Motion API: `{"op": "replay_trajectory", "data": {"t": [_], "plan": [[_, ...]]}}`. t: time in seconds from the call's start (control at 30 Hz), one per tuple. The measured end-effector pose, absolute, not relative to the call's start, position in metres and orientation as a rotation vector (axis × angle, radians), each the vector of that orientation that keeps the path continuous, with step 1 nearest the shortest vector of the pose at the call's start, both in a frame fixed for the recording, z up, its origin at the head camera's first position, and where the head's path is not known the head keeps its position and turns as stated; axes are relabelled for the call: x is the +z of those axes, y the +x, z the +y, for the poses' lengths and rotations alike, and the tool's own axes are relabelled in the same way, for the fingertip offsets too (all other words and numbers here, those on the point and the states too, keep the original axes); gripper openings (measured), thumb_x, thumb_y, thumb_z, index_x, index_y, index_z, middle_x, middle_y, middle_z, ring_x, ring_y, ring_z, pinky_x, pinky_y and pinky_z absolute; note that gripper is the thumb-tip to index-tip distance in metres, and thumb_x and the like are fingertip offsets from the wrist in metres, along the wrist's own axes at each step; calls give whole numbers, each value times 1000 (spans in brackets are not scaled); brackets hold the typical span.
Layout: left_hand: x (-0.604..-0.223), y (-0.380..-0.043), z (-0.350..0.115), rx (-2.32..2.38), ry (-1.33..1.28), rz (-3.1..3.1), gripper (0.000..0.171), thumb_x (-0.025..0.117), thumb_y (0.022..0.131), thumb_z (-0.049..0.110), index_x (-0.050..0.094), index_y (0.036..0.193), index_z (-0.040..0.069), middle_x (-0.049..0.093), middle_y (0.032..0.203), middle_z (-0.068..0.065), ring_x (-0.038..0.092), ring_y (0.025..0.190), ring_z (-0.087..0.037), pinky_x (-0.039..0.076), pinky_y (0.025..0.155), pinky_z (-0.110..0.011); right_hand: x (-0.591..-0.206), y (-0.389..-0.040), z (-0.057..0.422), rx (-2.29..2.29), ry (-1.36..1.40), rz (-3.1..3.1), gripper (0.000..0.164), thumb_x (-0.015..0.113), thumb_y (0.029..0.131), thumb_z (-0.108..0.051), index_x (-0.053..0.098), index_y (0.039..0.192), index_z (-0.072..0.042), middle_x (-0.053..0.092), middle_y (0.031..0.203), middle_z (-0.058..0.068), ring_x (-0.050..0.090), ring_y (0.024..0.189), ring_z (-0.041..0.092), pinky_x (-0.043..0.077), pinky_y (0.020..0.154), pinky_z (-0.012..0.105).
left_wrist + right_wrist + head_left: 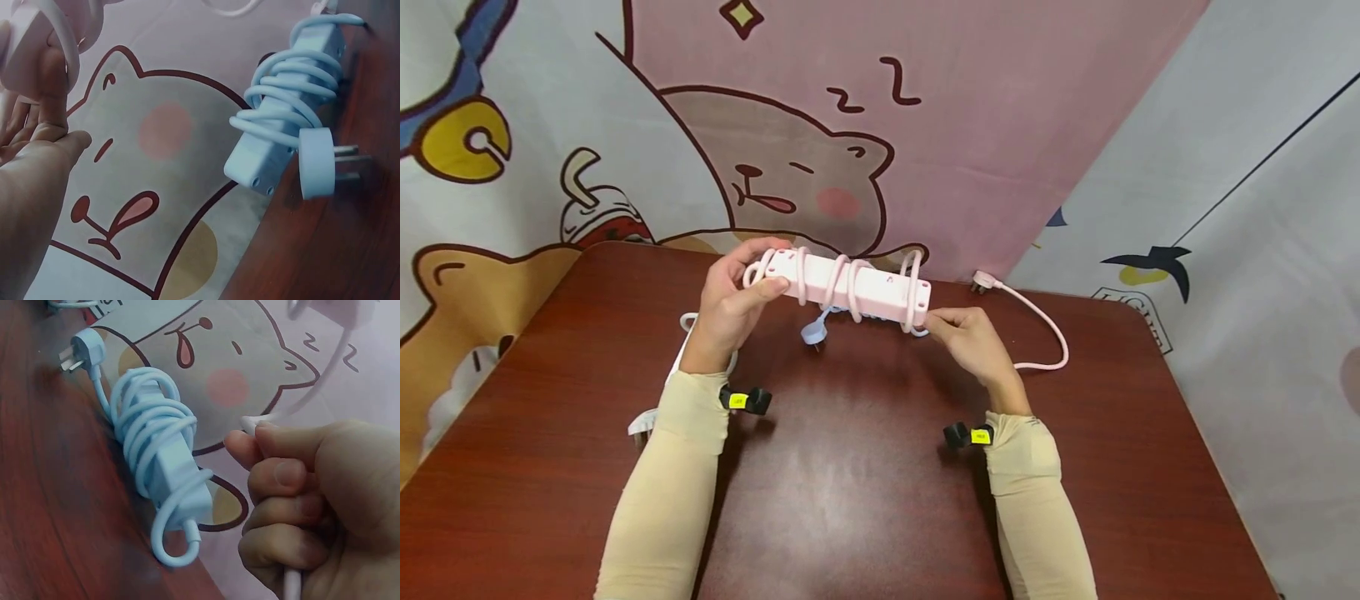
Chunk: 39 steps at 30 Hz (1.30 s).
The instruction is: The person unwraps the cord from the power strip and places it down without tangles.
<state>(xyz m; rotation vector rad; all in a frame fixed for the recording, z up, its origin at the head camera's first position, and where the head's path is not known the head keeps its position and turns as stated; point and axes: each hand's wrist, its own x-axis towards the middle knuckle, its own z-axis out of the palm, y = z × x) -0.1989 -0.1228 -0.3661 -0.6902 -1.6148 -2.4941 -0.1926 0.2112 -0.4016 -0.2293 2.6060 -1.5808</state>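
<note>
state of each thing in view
Pink power strip: raised, gripped by left hand, pink cord partly wound
Pink cord: pinched by right hand, plug end loose
Pink plug: unplugged, on table
Blue power strip: on table, cord wound round it
Blue plug: unplugged
White plug: unplugged, on table
White cord: partly hidden, on table

Power strip (882,287), its cord (1054,327) and far-right plug (984,280): pale pink. Second strip (257,160), far side: light blue, coils (300,66) included. Left plug (642,422): white. Surface (850,475): reddish-brown, dark wood grain. Backdrop (1000,125): pink and white; printed cartoon bear (737,137) grey-brown, cheek (838,202) pink, outlined dark red. Sleeves (658,508): plain beige. Wrist cameras (759,401): black, yellow labels (739,401).
</note>
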Motion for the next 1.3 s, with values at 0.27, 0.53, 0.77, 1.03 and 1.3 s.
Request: {"op": "replay_trajectory", "data": {"t": [0.27, 0.53, 0.77, 1.03, 1.3], "plan": [[-366, -199, -126, -2517, -695, -1602, 41, 52, 86, -19, 63, 120, 2, 67, 114, -7, 61, 102, -16, 57, 85, -20, -388, -191, 223, -1618, -144, 2678, 29, 69, 97, -31, 80, 107, -6, 75, 89, -11, 61, 86, 7, 50, 77, 24], [-367, -201, -121, -2544, -681, -1622, 40, 54, 86, -17, 63, 120, 2, 67, 112, -6, 62, 102, -14, 57, 84, -20, -376, -184, 230, -1649, -146, 2736, 25, 68, 97, -25, 80, 104, -4, 74, 81, -14, 59, 83, 3, 47, 76, 19], [-368, -201, -121, -2543, -669, -1632, 38, 55, 87, -16, 63, 120, 3, 66, 113, -6, 62, 102, -14, 57, 85, -19, -367, -179, 231, -1634, -131, 2770, 27, 68, 97, -28, 80, 102, -5, 74, 83, -19, 61, 93, 1, 47, 85, 19], [-368, -201, -124, -2546, -666, -1519, 38, 53, 86, -17, 64, 118, 0, 70, 113, -8, 65, 106, -16, 57, 86, -20, -359, -174, 236, -1556, -154, 2830, 27, 69, 97, -31, 81, 103, -8, 75, 88, -19, 58, 95, 1, 45, 86, 18], [-370, -204, -128, -2526, -621, -1404, 37, 49, 87, -16, 66, 115, 1, 73, 111, -9, 67, 103, -17, 56, 86, -22, -359, -173, 246, -1430, -164, 2819, 31, 68, 98, -36, 80, 105, -8, 78, 93, -10, 65, 96, 2, 48, 85, 19]]}}
